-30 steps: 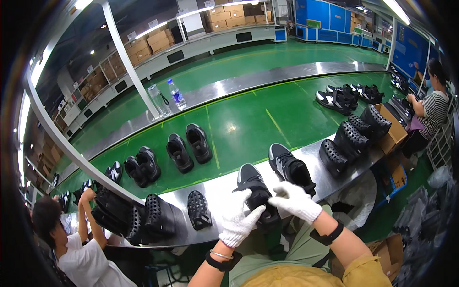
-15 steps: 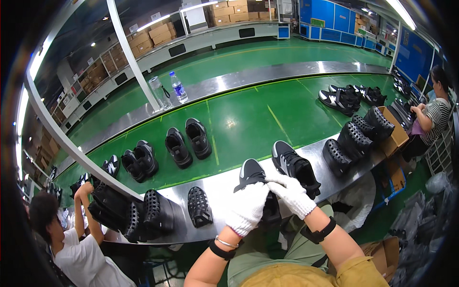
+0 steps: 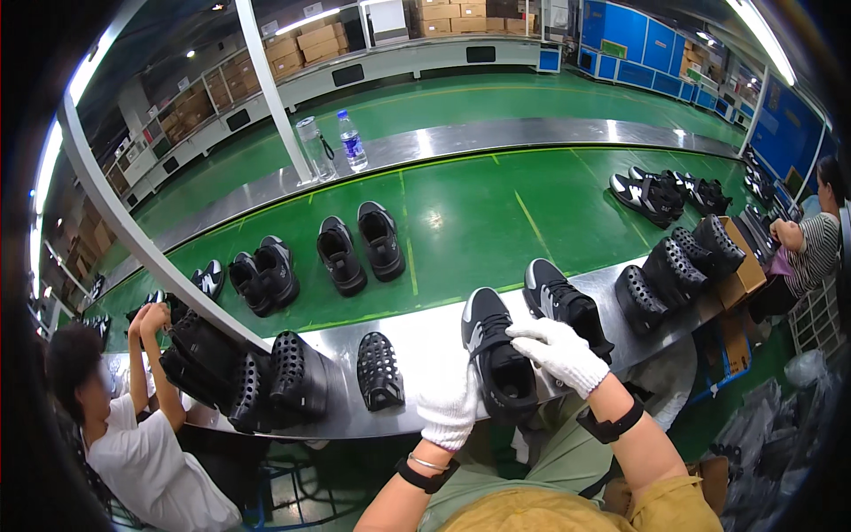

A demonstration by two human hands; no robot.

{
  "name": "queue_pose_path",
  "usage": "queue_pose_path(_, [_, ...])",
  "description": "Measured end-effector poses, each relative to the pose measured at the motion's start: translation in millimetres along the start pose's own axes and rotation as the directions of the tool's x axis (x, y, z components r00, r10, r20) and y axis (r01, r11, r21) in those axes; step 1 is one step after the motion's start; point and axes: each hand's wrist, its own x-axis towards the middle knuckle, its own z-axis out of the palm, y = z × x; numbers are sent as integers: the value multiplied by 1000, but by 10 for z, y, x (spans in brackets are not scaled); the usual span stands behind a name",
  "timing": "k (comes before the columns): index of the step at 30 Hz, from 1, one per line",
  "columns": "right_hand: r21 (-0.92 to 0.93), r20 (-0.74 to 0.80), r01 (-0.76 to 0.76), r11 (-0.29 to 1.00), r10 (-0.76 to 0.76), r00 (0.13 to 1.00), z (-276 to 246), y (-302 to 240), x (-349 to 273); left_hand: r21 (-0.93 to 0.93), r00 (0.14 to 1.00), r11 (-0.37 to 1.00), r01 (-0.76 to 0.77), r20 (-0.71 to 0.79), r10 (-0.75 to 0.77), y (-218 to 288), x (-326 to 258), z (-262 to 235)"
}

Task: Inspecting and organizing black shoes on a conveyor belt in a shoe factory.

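A black sneaker [image 3: 499, 359] with a grey toe stands on the metal ledge, toe pointing away from me. My left hand [image 3: 448, 401], in a white knit glove, lies along the sneaker's left side; its fingers look stretched out, though glare blurs their tips. My right hand [image 3: 560, 355], gloved the same way, is over the right side by the laces, its fingers extended and not wrapped round anything. Just beyond that hand, a second matching sneaker [image 3: 567, 306] rests on the ledge. To the left of my left hand is a black perforated shoe form [image 3: 379, 372].
More black perforated forms stand on the ledge at left [image 3: 297, 377] and right [image 3: 640, 299]. Paired sneakers [image 3: 359, 248] sit on the green surface ahead. A white post [image 3: 151, 248] rises at left. Co-workers flank me: one in a white shirt [image 3: 151, 461], another in stripes [image 3: 811, 244].
My hands have moved apart from the laces, the left to the sneaker's left side, the right to its right. The sneaker's opening now shows. The whole view has shifted slightly.
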Motion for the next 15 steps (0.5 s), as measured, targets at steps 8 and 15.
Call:
queue_pose_path(8, [-7,-10,-33,999,33,999,11,23,-6,-118,996,992,-55,-79,45,-8,-230,111])
queue_pose_path(15, [-91,-93,104,990,-112,989,52,69,-48,-259,998,964,-61,-41,52,116,-419,130])
